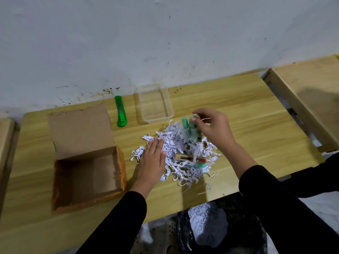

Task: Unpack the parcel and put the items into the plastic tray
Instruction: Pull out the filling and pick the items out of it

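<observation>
An open cardboard box (88, 173) stands empty at the left of the wooden table. A heap of white shredded paper (179, 143) lies in the middle. My left hand (153, 158) rests flat on the heap's left side, fingers spread. My right hand (212, 127) is raised over the heap's far side, pinching green tube-like items (190, 128) that hang from the fingers. A tan and red boxed item (192, 158) lies in the shreds, with another green piece beside it. The clear plastic tray (169, 114) sits empty just beyond the heap.
A green utility knife (121, 111) lies between the box flap and the tray. A second wooden table (315, 92) stands at the right. Below the table edge sits a dark bin (216, 230) holding shredded paper. A white wall runs behind.
</observation>
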The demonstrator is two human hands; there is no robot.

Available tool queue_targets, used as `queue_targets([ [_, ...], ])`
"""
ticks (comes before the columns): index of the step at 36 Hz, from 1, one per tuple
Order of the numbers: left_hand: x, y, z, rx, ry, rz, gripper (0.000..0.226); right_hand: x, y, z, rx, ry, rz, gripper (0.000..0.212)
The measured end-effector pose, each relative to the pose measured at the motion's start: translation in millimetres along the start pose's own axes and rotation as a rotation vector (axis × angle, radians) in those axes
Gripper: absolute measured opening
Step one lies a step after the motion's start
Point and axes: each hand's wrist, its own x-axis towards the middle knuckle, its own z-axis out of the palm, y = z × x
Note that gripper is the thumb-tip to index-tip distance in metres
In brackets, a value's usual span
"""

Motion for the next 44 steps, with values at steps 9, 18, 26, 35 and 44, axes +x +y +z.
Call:
queue_targets([
  [9, 2, -4, 6, 0.020, 0.018, 0.001, 0.050, 43, 14, -15, 0.590, 0.445, 0.368, 0.013],
  [18, 2, -5, 12, 0.016, 0.067, -0.003, 0.068, 52, 62, 31, 0.837, 0.637, 0.871, 0.017],
  [26, 3, -5, 16, 0.001, 0.110, -0.010, 0.061, 57, 86, 51, 0.425, 0.587, 0.763, 0.013],
  [35, 3, -5, 18, -0.002, 0.116, -0.024, 0.061, 54, 90, 48, 0.177, 0.382, 0.562, 0.041],
  [44, 2, -6, 17, -0.009, 0.102, -0.025, 0.062, 41, 80, 39, -0.081, 0.250, 0.381, 0.041],
])
